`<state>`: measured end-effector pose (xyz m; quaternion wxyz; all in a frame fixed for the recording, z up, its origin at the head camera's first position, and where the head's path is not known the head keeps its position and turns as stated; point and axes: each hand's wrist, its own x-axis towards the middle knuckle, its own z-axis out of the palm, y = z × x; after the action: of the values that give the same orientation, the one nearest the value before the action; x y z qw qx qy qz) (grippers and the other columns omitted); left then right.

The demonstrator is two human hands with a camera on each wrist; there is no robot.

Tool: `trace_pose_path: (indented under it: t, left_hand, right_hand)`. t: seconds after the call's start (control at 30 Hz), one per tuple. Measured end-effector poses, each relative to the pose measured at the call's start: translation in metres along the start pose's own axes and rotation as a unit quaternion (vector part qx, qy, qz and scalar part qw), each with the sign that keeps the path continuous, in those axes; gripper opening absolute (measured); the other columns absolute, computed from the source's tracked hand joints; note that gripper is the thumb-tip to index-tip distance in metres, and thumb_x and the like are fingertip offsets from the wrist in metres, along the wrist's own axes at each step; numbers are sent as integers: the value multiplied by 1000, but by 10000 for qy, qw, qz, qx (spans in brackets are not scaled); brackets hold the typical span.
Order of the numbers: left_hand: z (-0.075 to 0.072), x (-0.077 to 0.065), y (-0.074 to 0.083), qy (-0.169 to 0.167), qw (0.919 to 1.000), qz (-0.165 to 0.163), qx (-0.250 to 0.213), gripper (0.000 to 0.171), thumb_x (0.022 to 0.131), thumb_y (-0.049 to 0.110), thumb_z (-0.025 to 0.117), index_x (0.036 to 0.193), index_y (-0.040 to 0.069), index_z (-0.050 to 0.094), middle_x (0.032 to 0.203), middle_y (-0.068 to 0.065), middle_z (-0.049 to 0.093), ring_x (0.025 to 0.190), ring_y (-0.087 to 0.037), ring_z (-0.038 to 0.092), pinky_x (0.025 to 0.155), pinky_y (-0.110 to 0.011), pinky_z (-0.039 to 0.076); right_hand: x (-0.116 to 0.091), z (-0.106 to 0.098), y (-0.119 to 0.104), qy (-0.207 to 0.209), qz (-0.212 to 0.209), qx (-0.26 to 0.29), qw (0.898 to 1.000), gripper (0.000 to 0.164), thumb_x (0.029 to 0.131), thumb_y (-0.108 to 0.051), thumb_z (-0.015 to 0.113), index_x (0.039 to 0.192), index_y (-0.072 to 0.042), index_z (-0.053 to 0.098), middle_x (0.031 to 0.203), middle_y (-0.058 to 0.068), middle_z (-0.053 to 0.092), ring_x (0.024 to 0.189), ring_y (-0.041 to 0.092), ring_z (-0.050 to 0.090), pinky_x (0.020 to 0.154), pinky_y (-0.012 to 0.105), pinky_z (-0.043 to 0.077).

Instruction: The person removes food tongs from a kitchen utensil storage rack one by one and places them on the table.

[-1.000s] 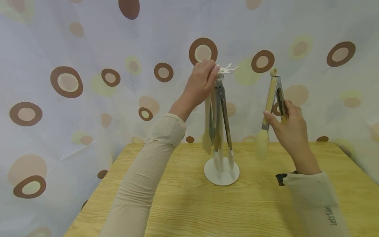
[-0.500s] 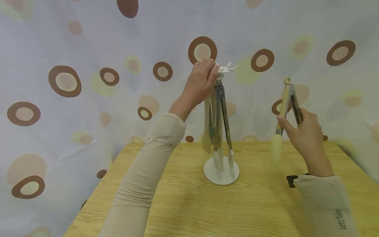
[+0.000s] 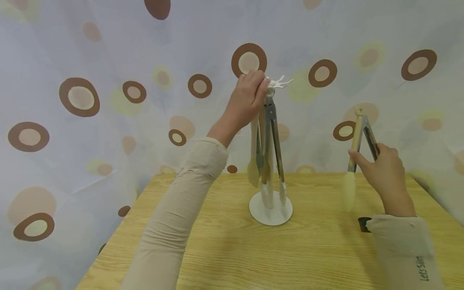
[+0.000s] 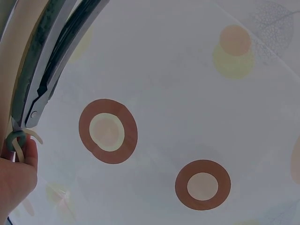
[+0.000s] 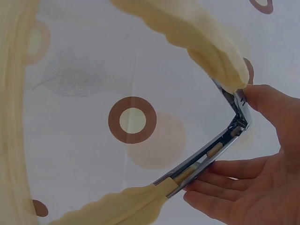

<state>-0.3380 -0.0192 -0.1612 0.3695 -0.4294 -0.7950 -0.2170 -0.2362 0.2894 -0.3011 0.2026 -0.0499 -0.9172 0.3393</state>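
Note:
My left hand (image 3: pixel 248 96) grips the top of a white utensil stand (image 3: pixel 270 217), beside its branching hooks (image 3: pixel 280 82). From the hooks hang metal tongs (image 3: pixel 278 149) with pale tips, a cream utensil (image 3: pixel 253 175) and a green one (image 3: pixel 259 159) partly hidden behind others. Well to the right of the stand, my right hand (image 3: pixel 388 173) holds a second pair of tongs (image 3: pixel 357 137) with pale yellow heads, thumb on one arm and fingers on the other. Those tongs hang head down with their arms spread, as the right wrist view also shows of the yellow head (image 5: pixel 211 47).
The stand's round base sits on a wooden table (image 3: pixel 217 257). A curtain with brown rings (image 3: pixel 199 86) hangs close behind the table's back edge. A small dark piece (image 3: pixel 363 224) shows beside my right cuff.
My right hand has moved to the right and lower with the yellow tongs, farther from the stand. The left hand has stayed on the stand's top.

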Motion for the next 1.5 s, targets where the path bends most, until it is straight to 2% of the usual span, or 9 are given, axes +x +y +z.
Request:
trace_pose_path:
  t: [0.17, 0.37, 0.53, 0.73, 0.9, 1.17, 1.33, 1.43, 1.5]
  left_hand:
    - [-1, 1, 0, 1, 10000, -8, 22, 24, 104, 15, 35, 89, 1, 47, 85, -7, 40, 84, -23, 37, 88, -31, 27]
    - [-2, 2, -1, -13, 10000, -50, 44, 24, 104, 15, 35, 89, 1, 47, 86, -7, 41, 86, -23, 38, 89, -31, 27]
    - [-4, 3, -1, -30, 9999, -89, 90, 24, 104, 15, 35, 90, 1, 47, 86, -7, 41, 86, -23, 38, 89, -31, 27]
    - [-4, 3, -1, -54, 9999, -91, 71, 24, 104, 15, 35, 90, 1, 47, 86, -7, 40, 86, -23, 38, 89, -30, 26]
    - [-4, 2, 0, -71, 9999, -70, 42, 24, 104, 15, 35, 89, 1, 47, 85, -6, 40, 85, -23, 37, 88, -30, 25]
    - [-3, 3, 1, -88, 9999, -63, 77, 24, 104, 14, 35, 91, 1, 49, 86, -7, 41, 87, -22, 38, 89, -30, 26]
    - [-3, 3, 1, -111, 9998, -58, 139, 24, 104, 15, 35, 91, 1, 48, 86, -7, 41, 87, -22, 39, 89, -30, 26]
    - [-4, 3, 1, -108, 9998, -47, 151, 24, 104, 15, 34, 91, 1, 48, 86, -7, 41, 87, -22, 38, 89, -30, 26]
    - [-4, 4, 1, -105, 9998, -44, 156, 24, 104, 16, 34, 91, 1, 47, 86, -7, 41, 87, -22, 38, 89, -30, 26]
  right_hand:
    - [2, 3, 9, -171, 95, -109, 9998, 84, 97, -50, 47, 132, 25, 30, 118, 47, 36, 101, 62, 40, 76, 67, 37]
    - [3, 5, 17, -253, 169, -165, 9994, 79, 96, -50, 47, 121, 24, 39, 111, 44, 42, 94, 59, 45, 70, 62, 39]
    - [5, 4, 23, -364, 241, -254, 9987, 82, 96, -51, 46, 122, 27, 38, 110, 46, 44, 91, 59, 48, 67, 59, 42]
    - [6, 4, 33, -444, 93, -400, 9982, 73, 96, -48, 49, 104, 24, 47, 89, 37, 53, 68, 40, 54, 53, 41, 42]
    - [7, 3, 39, -701, 179, -519, 9960, 76, 96, -49, 48, 105, 26, 46, 92, 40, 53, 68, 39, 54, 52, 39, 42]
    - [10, 5, 47, -1028, 465, -642, 9915, 63, 96, -52, 47, 82, 10, 45, 69, 15, 45, 58, 26, 44, 48, 35, 35]
    - [12, 4, 54, -1291, 518, -851, 9866, 72, 96, -52, 45, 86, 20, 47, 74, 25, 49, 61, 29, 47, 50, 36, 40]
    - [13, 2, 58, -1490, 553, -940, 9828, 86, 96, -53, 43, 99, 32, 41, 86, 41, 49, 66, 37, 52, 54, 40, 45]
    - [13, 2, 59, -1615, 600, -972, 9802, 96, 96, -55, 42, 112, 38, 30, 94, 50, 45, 70, 45, 55, 57, 44, 47]
